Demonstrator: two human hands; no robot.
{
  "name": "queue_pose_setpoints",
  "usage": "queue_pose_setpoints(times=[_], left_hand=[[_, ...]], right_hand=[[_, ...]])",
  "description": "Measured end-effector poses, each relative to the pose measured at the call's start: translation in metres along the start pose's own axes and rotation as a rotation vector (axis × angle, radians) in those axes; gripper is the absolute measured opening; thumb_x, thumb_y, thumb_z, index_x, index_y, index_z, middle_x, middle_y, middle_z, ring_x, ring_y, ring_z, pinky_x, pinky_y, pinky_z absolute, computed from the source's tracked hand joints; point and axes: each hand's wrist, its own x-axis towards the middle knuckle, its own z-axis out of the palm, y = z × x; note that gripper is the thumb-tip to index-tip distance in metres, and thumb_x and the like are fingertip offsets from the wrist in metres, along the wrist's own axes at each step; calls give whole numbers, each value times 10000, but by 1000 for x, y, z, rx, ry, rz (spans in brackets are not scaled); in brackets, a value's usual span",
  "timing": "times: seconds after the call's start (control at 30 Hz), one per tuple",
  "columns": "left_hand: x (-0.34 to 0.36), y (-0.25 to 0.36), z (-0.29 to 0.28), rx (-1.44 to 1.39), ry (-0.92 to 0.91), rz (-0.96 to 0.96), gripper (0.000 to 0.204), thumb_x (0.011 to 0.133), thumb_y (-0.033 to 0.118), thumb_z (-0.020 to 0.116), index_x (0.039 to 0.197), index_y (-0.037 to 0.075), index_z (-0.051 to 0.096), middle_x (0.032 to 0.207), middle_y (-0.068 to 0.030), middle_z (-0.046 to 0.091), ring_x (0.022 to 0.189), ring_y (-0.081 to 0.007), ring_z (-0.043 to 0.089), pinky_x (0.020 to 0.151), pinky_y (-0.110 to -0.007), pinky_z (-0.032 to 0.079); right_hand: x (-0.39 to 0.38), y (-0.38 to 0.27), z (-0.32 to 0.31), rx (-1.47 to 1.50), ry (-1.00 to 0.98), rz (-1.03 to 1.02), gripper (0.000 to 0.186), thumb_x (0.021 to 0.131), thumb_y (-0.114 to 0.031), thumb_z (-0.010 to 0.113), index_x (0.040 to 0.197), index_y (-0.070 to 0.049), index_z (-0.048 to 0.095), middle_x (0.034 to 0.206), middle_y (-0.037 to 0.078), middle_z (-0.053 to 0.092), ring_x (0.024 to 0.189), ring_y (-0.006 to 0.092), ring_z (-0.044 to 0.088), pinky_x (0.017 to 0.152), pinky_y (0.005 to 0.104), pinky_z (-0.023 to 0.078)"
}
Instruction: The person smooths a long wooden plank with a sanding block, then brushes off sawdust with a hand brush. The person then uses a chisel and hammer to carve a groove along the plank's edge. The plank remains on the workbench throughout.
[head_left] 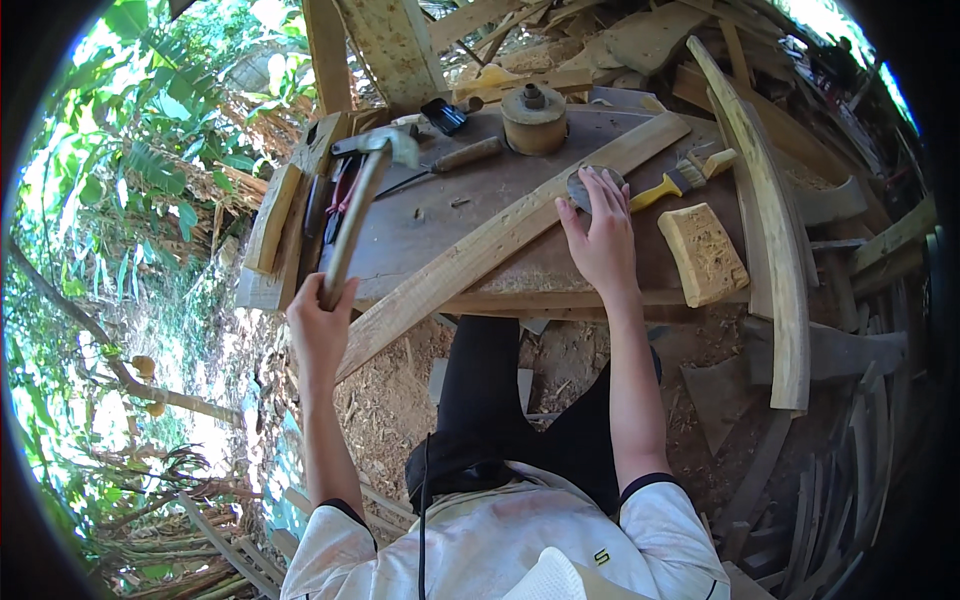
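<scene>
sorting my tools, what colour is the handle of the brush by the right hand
Yellow handle on the brush, seen in the head view.

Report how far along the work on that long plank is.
Done: the plank lies diagonally across the workbench. In hand: the left hand holds a hammer raised; the right hand presses a grey disc on the plank. Left: no strike has visibly landed.

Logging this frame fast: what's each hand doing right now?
Left hand: closed around the hammer handle, head raised.
Right hand: fingers spread, resting on a grey disc on the plank.
</scene>
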Motion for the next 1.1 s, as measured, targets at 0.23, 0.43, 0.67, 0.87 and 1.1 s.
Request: queue_pose_setpoints(times=[0.23,0.43,0.67,0.87,1.1], left_hand=[[-34,34,37,-143,-159,92,388,899,340,881,1001,-9,745,653,-121,613,558,-234,574,576,-389,456],[-36,24,42,-79,-197,111,434,887,379,870,1058,-1,749,785,-176,726,717,-361,707,690,-440,545],[-11,-10,22,141,-140,-14,459,899,416,854,1105,16,762,905,-193,762,857,-376,735,787,-476,552],[0,-42,5,207,-34,-100,418,897,399,863,1033,17,760,784,-163,728,748,-364,714,738,-475,537],[15,-56,-3,269,0,-122,401,884,383,871,1034,26,764,861,-180,766,829,-376,748,767,-466,557]], right_hand=[[5,-3,-5,153,146,-144,332,1070,-282,662,1246,-4,712,1240,172,750,1232,364,669,1173,533,413],[-3,-12,-13,633,232,220,350,1150,-284,568,1084,-4,767,701,15,706,567,45,595,544,208,433],[1,3,-20,731,182,430,398,1148,-330,564,1029,-12,772,583,-54,479,507,30,429,500,231,352],[-1,1,-17,738,138,443,394,1142,-324,570,1023,-5,769,602,-55,482,529,26,424,501,232,351],[-1,4,-19,657,32,386,354,1139,-269,577,1017,5,765,616,-54,482,539,22,426,507,226,338]])
